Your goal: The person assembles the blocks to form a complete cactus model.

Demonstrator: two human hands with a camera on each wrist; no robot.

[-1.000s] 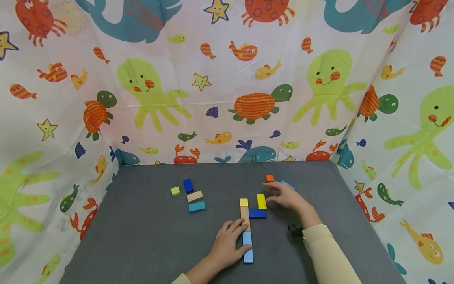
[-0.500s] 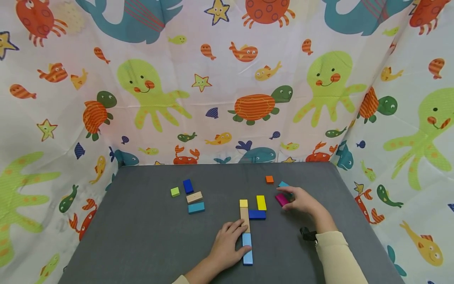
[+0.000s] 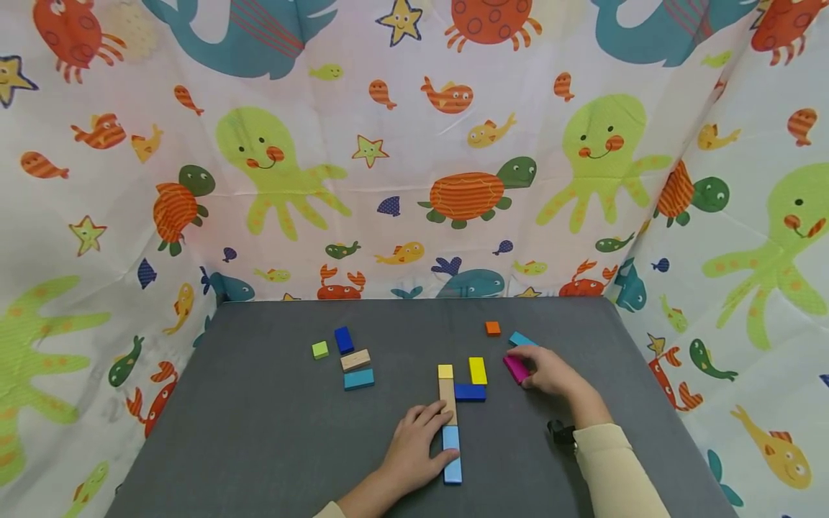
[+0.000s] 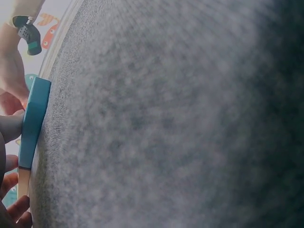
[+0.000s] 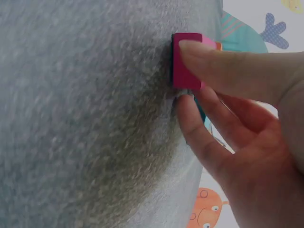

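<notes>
My right hand (image 3: 549, 370) pinches a magenta block (image 3: 516, 370) lying on the grey table; in the right wrist view the thumb presses the end of that magenta block (image 5: 186, 61). My left hand (image 3: 414, 446) rests along a straight row of blocks, its thumb against the light blue block (image 3: 452, 460) and its fingertips on the natural wood block (image 3: 447, 392). A small pale yellow block (image 3: 445, 371) tops this row. A dark blue block (image 3: 470, 393) joins its right side, and a yellow block (image 3: 477, 370) stands off the far side of the dark blue one.
An orange cube (image 3: 493, 329) and a blue block (image 3: 521, 339) lie beyond my right hand. Left of centre are a green cube (image 3: 320, 350), a blue block (image 3: 344, 339), a wood block (image 3: 355, 360) and a teal block (image 3: 359, 379). A patterned curtain (image 3: 388, 237) borders the table.
My right hand has moved right from beside the yellow block, uncovering the magenta block, and its fingers have closed on that block. The left hand stays in place.
</notes>
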